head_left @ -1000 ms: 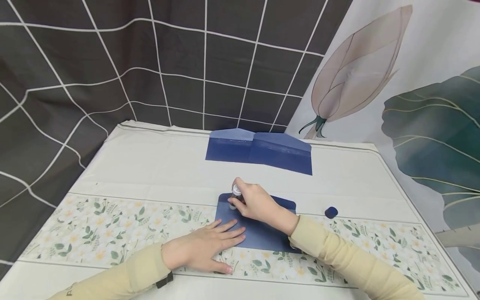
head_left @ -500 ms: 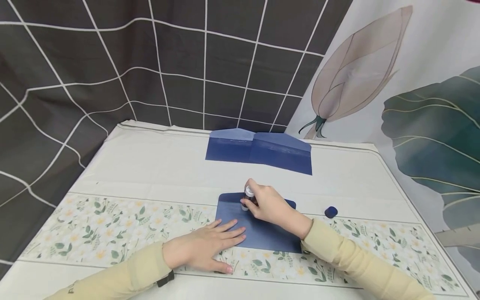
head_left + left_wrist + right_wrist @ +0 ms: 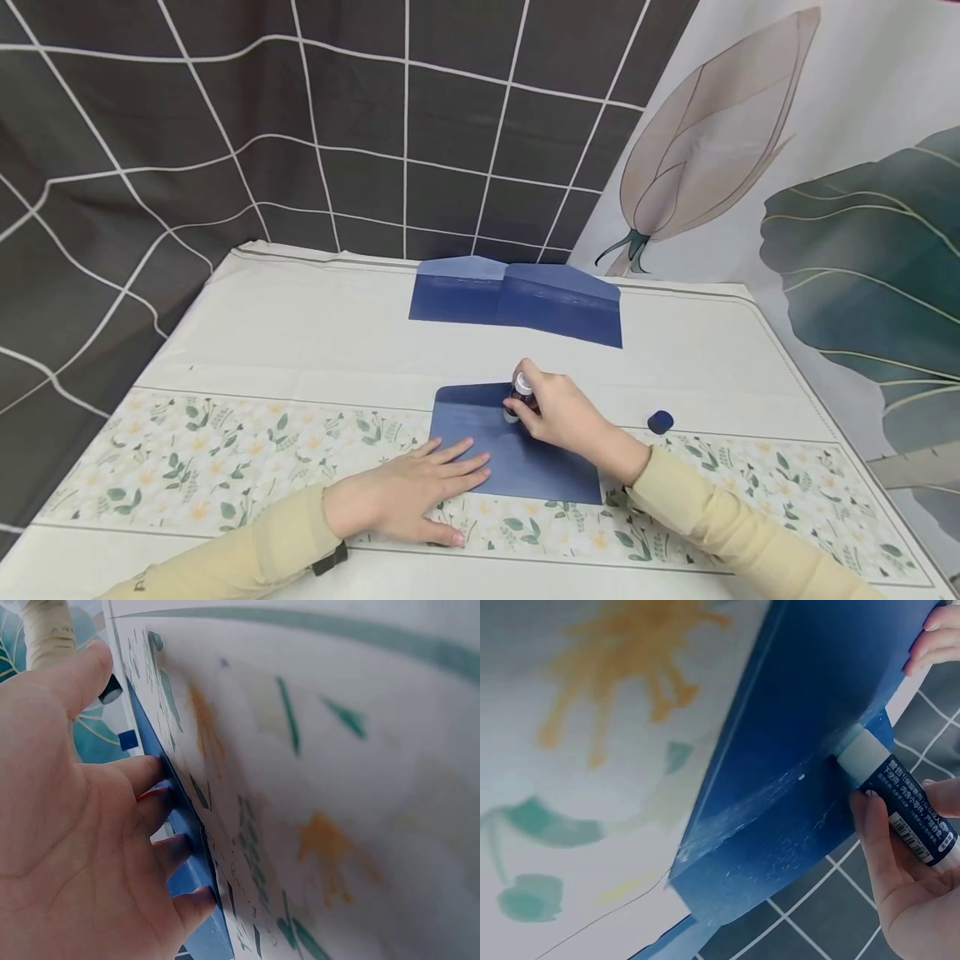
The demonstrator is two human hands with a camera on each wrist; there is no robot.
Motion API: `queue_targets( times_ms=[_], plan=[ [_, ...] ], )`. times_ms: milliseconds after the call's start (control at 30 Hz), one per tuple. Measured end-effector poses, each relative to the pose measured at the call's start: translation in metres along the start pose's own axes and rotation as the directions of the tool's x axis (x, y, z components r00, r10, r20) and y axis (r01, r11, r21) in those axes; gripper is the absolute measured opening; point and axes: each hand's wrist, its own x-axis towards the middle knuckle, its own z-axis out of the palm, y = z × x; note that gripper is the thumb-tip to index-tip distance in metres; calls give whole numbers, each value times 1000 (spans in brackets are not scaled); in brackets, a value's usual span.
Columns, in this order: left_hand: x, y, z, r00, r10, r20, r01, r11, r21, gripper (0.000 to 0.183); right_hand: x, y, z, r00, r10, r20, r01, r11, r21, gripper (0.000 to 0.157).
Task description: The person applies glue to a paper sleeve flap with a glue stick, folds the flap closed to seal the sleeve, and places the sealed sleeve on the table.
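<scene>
A dark blue envelope (image 3: 525,475) lies on the flowered strip of the tablecloth, its flap side away from me. My left hand (image 3: 416,493) is spread flat, its straight fingers resting on the envelope's left part. In my right hand (image 3: 566,421) I grip a glue stick (image 3: 911,806) with a dark label between thumb and fingers. Its white tip end touches the blue paper near the far edge, as the right wrist view shows. Whitish glue streaks (image 3: 780,784) run across the paper there. A dark blue cap (image 3: 660,422) rests on the cloth right of the envelope.
Two more blue envelopes, a left one (image 3: 457,296) and a right one (image 3: 562,312), lie side by side at the table's back with flaps raised. A dark gridded curtain (image 3: 360,117) hangs behind, and a floral curtain (image 3: 862,267) hangs at the right.
My right hand has slid rightward with the glue stick along the envelope's far edge, from its left part to about the middle. My left hand stays in place.
</scene>
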Motion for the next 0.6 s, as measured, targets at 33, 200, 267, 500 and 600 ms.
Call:
queue_targets(
  times_ms=[33, 200, 267, 500, 600],
  plan=[
    [0, 0, 0, 1000, 0, 1, 0, 1000, -1, 76, -1, 1, -1, 1000, -2, -6, 2, 1000, -3, 24],
    [0, 0, 0, 1000, 3, -2, -3, 1000, 2, 76, -7, 5, -4, 1000, 2, -26, -2, 1000, -10, 26],
    [0, 0, 0, 1000, 4, -4, -4, 1000, 8, 76, -10, 6, -6, 1000, 10, -29, -10, 1000, -12, 27],
    [0, -1, 0, 1000, 3, 2, -3, 1000, -5, 77, -18, 12, -11, 999, 40, -32, -41, 999, -16, 25],
    [-1, -1, 0, 1000, 5, 2, -5, 1000, -8, 77, -21, 15, -13, 998, 38, -43, -39, 999, -21, 25]
  ],
)
